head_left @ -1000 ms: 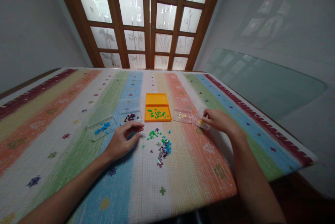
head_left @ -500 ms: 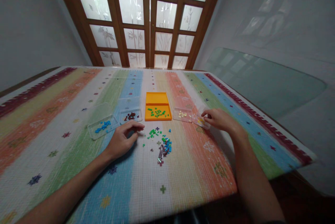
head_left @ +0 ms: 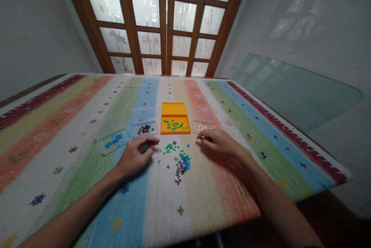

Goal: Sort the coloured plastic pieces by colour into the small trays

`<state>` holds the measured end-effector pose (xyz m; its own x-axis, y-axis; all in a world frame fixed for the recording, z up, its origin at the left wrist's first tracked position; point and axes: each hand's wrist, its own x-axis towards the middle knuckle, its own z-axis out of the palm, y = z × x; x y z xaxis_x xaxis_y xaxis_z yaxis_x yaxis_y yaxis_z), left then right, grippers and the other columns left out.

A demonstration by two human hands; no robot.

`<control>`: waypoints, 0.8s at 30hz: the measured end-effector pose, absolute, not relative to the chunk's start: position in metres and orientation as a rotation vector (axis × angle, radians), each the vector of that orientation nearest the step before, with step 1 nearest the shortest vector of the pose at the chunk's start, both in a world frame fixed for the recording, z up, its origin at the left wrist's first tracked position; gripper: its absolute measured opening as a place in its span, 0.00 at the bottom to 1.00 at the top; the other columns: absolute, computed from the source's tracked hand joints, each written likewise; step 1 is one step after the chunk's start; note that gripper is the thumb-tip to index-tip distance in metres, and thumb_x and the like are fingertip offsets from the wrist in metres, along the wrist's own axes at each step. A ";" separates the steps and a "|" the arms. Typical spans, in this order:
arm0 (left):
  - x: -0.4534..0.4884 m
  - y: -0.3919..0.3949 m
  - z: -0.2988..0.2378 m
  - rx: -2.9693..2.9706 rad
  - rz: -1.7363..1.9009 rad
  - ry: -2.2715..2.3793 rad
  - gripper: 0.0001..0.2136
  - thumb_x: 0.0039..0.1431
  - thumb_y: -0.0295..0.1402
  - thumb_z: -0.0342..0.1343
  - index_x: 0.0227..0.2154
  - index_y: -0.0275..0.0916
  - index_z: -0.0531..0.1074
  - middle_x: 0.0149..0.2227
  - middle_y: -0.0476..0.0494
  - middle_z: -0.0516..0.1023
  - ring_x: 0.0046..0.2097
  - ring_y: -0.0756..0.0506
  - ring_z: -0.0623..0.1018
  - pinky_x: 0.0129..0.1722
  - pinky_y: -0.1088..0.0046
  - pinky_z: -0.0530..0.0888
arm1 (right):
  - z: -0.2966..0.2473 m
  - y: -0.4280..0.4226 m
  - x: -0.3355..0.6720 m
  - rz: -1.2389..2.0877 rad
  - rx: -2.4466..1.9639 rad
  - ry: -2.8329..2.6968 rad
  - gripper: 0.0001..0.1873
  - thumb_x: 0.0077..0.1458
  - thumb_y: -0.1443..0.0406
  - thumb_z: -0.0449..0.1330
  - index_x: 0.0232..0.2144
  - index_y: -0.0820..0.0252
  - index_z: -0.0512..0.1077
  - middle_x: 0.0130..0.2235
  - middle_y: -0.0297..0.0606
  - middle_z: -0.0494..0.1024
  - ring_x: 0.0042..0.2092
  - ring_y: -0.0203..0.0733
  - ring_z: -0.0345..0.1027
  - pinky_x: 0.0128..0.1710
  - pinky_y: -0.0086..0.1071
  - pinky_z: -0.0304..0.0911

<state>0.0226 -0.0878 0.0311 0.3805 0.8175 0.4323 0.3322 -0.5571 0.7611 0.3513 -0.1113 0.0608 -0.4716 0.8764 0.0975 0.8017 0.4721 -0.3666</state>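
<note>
A loose pile of tiny building bricks, brown, blue and green, lies on the striped cloth between my hands. Several green bricks are scattered at its upper left. My left hand rests on its side left of the pile, fingers curved and thumb apart, with nothing visible in it. My right hand hovers right of the pile, its fingertips a little apart and no brick visible between them. It partly covers the clear box of cream bricks and hides most of the box beyond it.
An orange box with its lid open holds green bricks, behind the pile. To its left stand clear boxes with dark red bricks and blue bricks. The striped tablecloth ends at a near edge.
My right hand has moved left and toward me, from the clear box of yellow bricks at the far right to beside the pile. My left hand has stayed put.
</note>
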 end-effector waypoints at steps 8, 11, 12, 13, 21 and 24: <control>0.022 -0.088 0.030 2.116 1.109 1.005 0.11 0.52 0.27 0.53 0.36 0.39 0.78 0.35 0.45 0.82 0.37 0.46 0.80 0.41 0.67 0.79 | 0.043 -0.125 0.312 0.151 -1.330 -2.601 0.14 0.66 0.68 0.50 0.30 0.59 0.71 0.30 0.38 0.77 0.29 0.37 0.61 0.31 0.36 0.47; 0.022 -0.088 0.030 2.148 1.105 0.992 0.11 0.51 0.26 0.52 0.35 0.39 0.78 0.34 0.46 0.81 0.36 0.46 0.80 0.40 0.68 0.78 | 0.044 -0.126 0.310 0.115 -1.323 -2.594 0.15 0.67 0.67 0.49 0.29 0.59 0.70 0.29 0.37 0.76 0.28 0.36 0.59 0.31 0.36 0.45; 0.022 -0.089 0.030 2.162 1.105 0.989 0.11 0.52 0.26 0.53 0.35 0.39 0.78 0.34 0.46 0.81 0.35 0.47 0.79 0.40 0.68 0.78 | 0.045 -0.126 0.309 0.103 -1.327 -2.594 0.15 0.68 0.67 0.49 0.29 0.59 0.70 0.29 0.38 0.76 0.28 0.36 0.59 0.31 0.36 0.45; 0.022 -0.089 0.030 2.175 1.100 0.989 0.10 0.53 0.26 0.54 0.35 0.39 0.78 0.33 0.46 0.81 0.35 0.47 0.79 0.39 0.69 0.77 | 0.045 -0.126 0.309 0.094 -1.331 -2.595 0.15 0.68 0.67 0.49 0.30 0.59 0.70 0.29 0.38 0.77 0.28 0.36 0.59 0.31 0.36 0.46; 0.023 -0.091 0.027 2.283 0.985 0.982 0.07 0.59 0.32 0.59 0.39 0.40 0.78 0.34 0.47 0.80 0.34 0.47 0.78 0.37 0.69 0.76 | 0.046 -0.125 0.310 0.076 -1.395 -2.648 0.11 0.65 0.70 0.51 0.30 0.59 0.70 0.31 0.39 0.77 0.28 0.36 0.59 0.30 0.36 0.44; 0.024 -0.092 0.026 2.319 0.961 0.961 0.07 0.60 0.32 0.59 0.41 0.40 0.78 0.36 0.46 0.80 0.36 0.46 0.78 0.40 0.66 0.76 | 0.046 -0.125 0.310 0.072 -1.392 -2.645 0.11 0.64 0.70 0.52 0.29 0.59 0.69 0.30 0.39 0.77 0.27 0.37 0.59 0.30 0.37 0.43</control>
